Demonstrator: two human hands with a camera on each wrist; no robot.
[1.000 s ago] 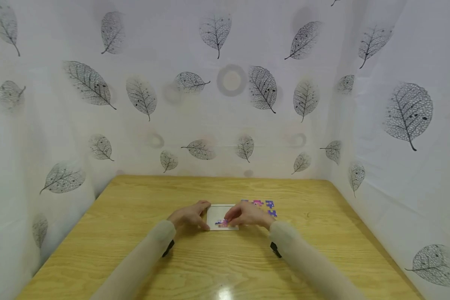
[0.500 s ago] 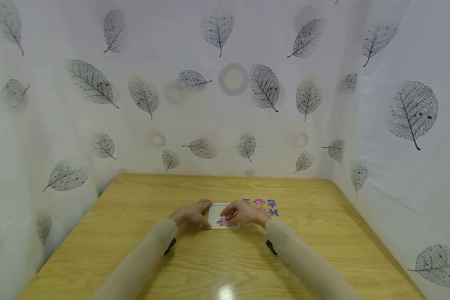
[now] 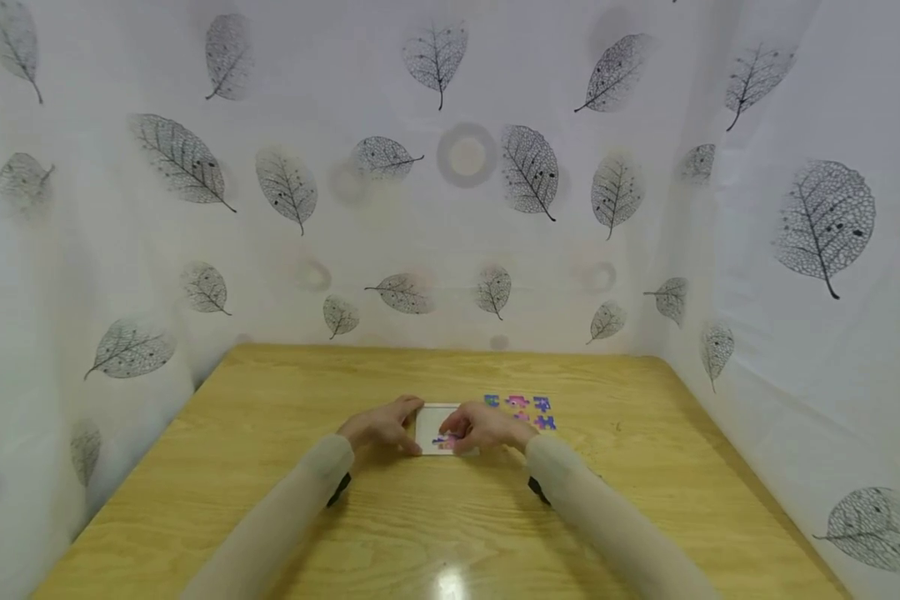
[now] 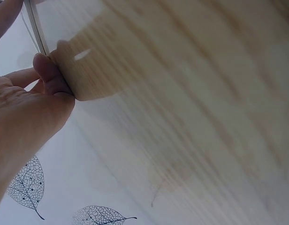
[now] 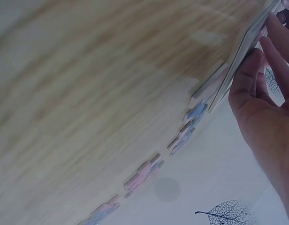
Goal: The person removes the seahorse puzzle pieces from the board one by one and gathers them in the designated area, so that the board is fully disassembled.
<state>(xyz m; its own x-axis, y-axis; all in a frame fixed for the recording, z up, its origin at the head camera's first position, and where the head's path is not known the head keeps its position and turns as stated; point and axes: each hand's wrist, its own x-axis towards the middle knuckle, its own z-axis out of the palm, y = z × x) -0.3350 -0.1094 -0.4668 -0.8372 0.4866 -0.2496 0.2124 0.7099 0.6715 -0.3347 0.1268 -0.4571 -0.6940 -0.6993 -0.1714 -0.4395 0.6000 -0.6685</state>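
A small white puzzle tray [image 3: 429, 419] lies flat on the table, with pink and purple jigsaw pieces [image 3: 444, 442] at its near side. My left hand [image 3: 378, 425] holds the tray's left edge, thumb at the near corner and fingers at the far one. In the left wrist view, the thumb [image 4: 53, 79] lies close against the tray edge [image 4: 37, 30]. My right hand [image 3: 487, 427] reaches over the tray's right part, its thumb and curled fingers at a jigsaw piece there. That piece is mostly hidden by the fingers. The right wrist view shows the right hand [image 5: 264, 98] beside the tray's side.
Several loose jigsaw pieces lie right of the tray, among them a green-blue one [image 3: 491, 401], a pink one [image 3: 517, 402] and a purple one [image 3: 542, 403]. The wooden table [image 3: 330, 533] extends all round. A leaf-print curtain [image 3: 450, 225] hangs behind and at both sides.
My right hand has shifted slightly left over the tray; its fingers spread a little half a second ago and are closer together now. My left hand keeps its place on the tray.
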